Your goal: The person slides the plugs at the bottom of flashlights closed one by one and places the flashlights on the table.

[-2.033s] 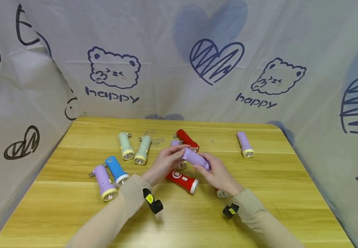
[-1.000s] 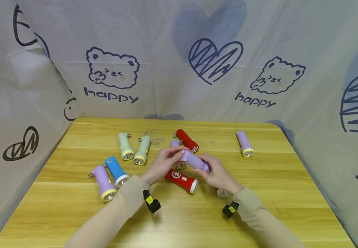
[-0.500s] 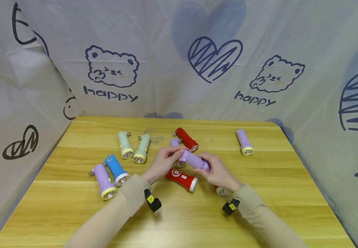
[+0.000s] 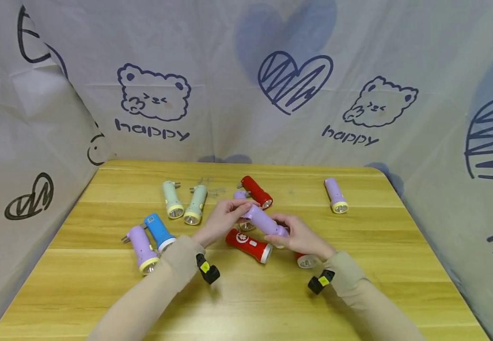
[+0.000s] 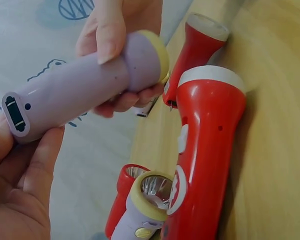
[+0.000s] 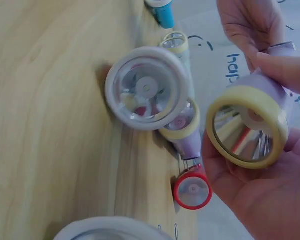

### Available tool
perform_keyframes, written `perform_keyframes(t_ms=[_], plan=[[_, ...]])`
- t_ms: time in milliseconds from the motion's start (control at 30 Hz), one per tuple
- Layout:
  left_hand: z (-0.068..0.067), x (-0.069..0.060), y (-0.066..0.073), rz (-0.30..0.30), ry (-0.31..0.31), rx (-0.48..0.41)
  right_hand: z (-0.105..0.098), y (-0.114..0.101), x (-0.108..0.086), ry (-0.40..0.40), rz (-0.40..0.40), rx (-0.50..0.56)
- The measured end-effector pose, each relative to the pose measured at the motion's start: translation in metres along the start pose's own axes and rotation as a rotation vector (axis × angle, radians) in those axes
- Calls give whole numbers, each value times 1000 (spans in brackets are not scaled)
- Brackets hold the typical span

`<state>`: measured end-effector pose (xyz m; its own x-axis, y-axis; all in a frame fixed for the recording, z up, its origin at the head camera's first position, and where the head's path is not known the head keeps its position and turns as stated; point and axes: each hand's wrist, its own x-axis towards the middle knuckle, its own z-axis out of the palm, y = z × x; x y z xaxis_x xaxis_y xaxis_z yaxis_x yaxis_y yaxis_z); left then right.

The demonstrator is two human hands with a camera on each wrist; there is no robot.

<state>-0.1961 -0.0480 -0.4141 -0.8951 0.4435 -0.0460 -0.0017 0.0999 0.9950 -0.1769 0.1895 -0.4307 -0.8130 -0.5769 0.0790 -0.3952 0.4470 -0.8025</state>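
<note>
A purple flashlight (image 4: 264, 221) with a yellow rim is held up between both hands, above the middle of the table. My left hand (image 4: 223, 219) grips its tail end, where a dark slot shows in the left wrist view. Near the lamp end, my right hand (image 4: 301, 236) holds the body between thumb and fingers. In the right wrist view the lens (image 6: 247, 135) of this flashlight faces the camera. Just below lie a red flashlight (image 4: 247, 245) with a white rim and a second purple flashlight (image 4: 241, 194), partly covered by the left hand.
Another red flashlight (image 4: 257, 192) lies behind the hands; one more (image 4: 306, 260) is half hidden under the right wrist. Two pale green flashlights (image 4: 196, 204) lie at left, with a blue (image 4: 158, 229) and a purple one (image 4: 141, 245) nearer. A purple flashlight (image 4: 336, 195) lies far right.
The held flashlight has tilted a little, its lamp end lower, and some of its yellow rim now shows by the right hand. Both hands have kept hold of it and shifted slightly.
</note>
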Motion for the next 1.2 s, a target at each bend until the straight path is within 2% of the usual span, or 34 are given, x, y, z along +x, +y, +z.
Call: perform_keyframes(t_ms=[367,567,700,900,967,1067,1200], plan=[[-5,6,5,-2,-45,53,-10,1,0,-166,5,196],[-5,8,8,4,-52,110,-13,0,2,-240,18,251],[-5,9,8,2,-55,99,-13,0,2,-262,39,291],[-5,10,8,14,-36,26,-12,1,0,-223,91,346],[-5,9,7,35,-10,47,-12,2,-1,-194,115,365],[-6,7,5,99,31,164,-13,5,-3,-135,163,386],[-7,3,2,182,68,383,-16,8,-3,-29,256,461]])
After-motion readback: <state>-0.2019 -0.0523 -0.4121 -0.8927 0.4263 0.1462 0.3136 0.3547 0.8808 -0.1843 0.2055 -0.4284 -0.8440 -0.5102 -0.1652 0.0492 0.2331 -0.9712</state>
